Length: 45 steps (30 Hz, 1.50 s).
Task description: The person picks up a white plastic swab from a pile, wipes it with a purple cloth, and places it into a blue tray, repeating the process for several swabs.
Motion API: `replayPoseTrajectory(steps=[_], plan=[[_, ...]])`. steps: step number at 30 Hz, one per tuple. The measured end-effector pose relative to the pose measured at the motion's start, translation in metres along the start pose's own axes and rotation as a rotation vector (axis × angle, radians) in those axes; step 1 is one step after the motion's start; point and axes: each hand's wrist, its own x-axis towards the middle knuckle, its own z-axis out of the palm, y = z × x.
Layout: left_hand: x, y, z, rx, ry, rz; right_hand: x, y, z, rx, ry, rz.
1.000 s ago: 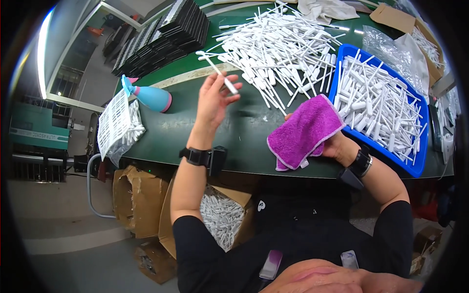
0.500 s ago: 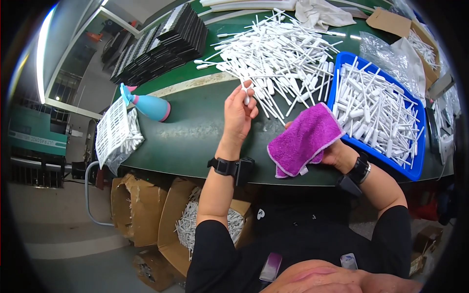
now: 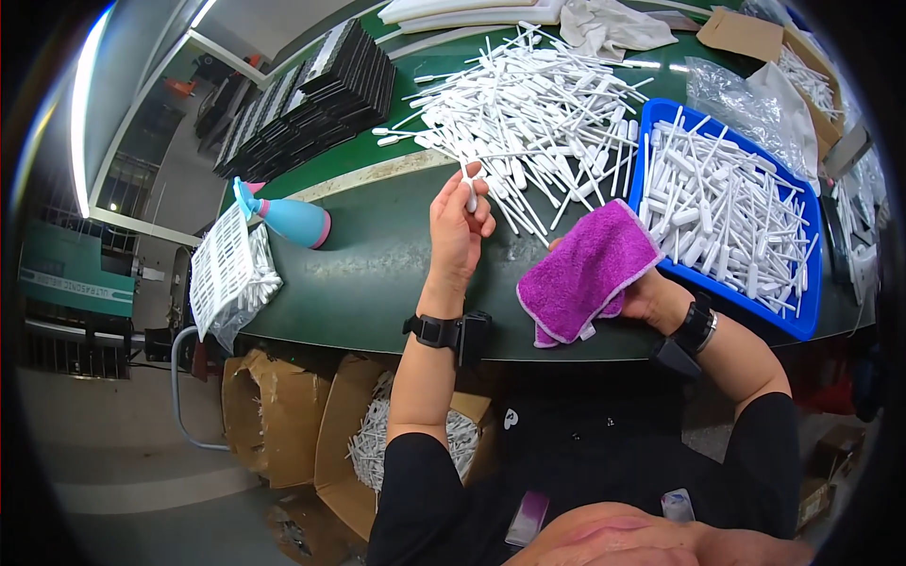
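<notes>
Over the table's near middle, my left hand (image 3: pixel 454 226) is raised and pinches a white bulb-ended plastic stick (image 3: pixel 471 195) upright between thumb and fingers. To its right, my right hand (image 3: pixel 651 300) grips a purple towel (image 3: pixel 585 269) with pale edging. The towel drapes over most of that hand, hiding the fingers. Just beyond both hands spreads a loose pile of the same white sticks (image 3: pixel 528 113). Right of the towel stands a blue tray (image 3: pixel 651 141) full of similar sticks, its near left corner close to my right hand.
On the left are a blue spray bottle (image 3: pixel 294 223), a bag of white sticks (image 3: pixel 257 274) under a printed sheet, and stacked black trays (image 3: pixel 321 104). Cardboard boxes (image 3: pixel 283 415) stand below the table edge; another box (image 3: pixel 746 38) and clear plastic (image 3: pixel 731 99) lie far right.
My left hand and the stick have shifted very slightly, with the stick's bulb now higher between the fingers. The towel and my right hand look nearly the same.
</notes>
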Motion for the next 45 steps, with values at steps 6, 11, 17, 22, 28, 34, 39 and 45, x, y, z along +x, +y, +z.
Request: replayPoseTrajectory(steps=[6, 11, 17, 22, 28, 34, 39, 45], plan=[[-0.022, 0.014, 0.022, 0.098, -0.034, -0.022, 0.001, 0.002, -0.015, 0.113, -0.014, -0.035], [-0.075, 0.001, 0.043, 0.324, -0.116, -0.188, -0.005, 0.006, 0.001, 0.143, 0.019, -0.094], [-0.123, -0.053, 0.070, 0.997, -0.105, 0.062, 0.007, 0.035, 0.010, -0.447, 0.165, -0.326], [-0.150, -0.076, 0.091, 1.444, -0.063, 0.533, -0.005, 0.015, 0.000, -0.203, 0.220, -0.294], [-0.172, -0.044, 0.081, -0.244, -0.061, -0.688, -0.009, 0.000, -0.006, 0.116, -0.425, -0.170], [-0.161, -0.066, 0.069, 0.008, -0.022, -0.493, -0.013, 0.015, 0.007, -0.059, -0.298, -0.340], [-0.137, -0.097, 0.071, 1.425, 0.133, 0.574, -0.012, 0.030, 0.032, -0.426, 0.146, -0.469], [-0.146, -0.060, 0.092, 0.906, -0.112, -0.129, -0.018, 0.008, 0.021, -0.650, 0.071, -0.492]])
